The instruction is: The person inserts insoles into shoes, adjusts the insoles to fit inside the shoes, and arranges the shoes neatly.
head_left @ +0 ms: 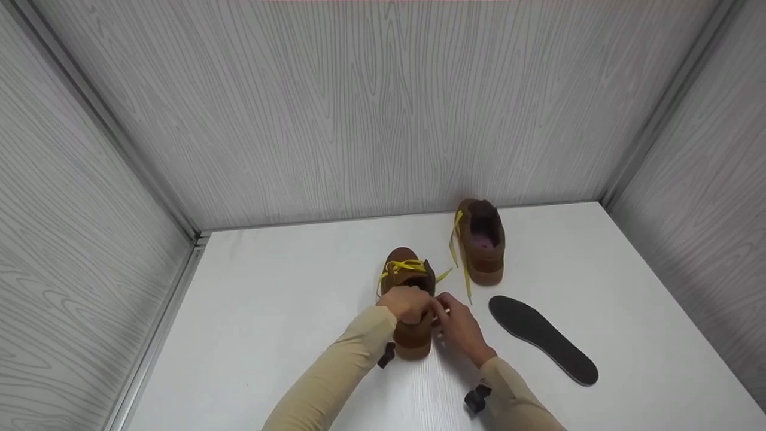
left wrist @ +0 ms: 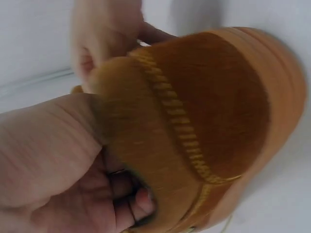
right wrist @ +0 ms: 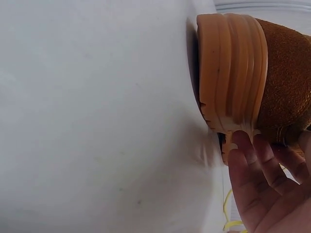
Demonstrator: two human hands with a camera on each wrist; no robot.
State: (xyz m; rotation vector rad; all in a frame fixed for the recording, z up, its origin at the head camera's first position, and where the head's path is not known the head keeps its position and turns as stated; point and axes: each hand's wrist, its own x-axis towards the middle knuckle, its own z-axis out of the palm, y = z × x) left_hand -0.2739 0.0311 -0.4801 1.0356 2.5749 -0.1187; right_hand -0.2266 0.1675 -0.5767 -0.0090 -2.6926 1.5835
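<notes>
A brown suede shoe [head_left: 413, 344] with yellow laces stands upright on the table, its toe pointing away from me. My left hand [head_left: 407, 304] reaches into the shoe's opening from above. In the left wrist view its fingers [left wrist: 138, 208] go in past the stitched heel collar, and part of them is hidden inside. On the shoe's right side, my right hand [head_left: 461, 326] holds the upper near the opening. The right wrist view has its bent fingers [right wrist: 262, 165] against the tan sole and side, with the thumb higher up by the collar.
A matching shoe [head_left: 488, 263] stands farther back to the right, its yellow laces trailing onto the table. A dark insole [head_left: 538, 335] lies flat to the right of my right hand. Grey wood-grain panels [head_left: 359, 120] enclose the white table [head_left: 287, 287] at the back and sides.
</notes>
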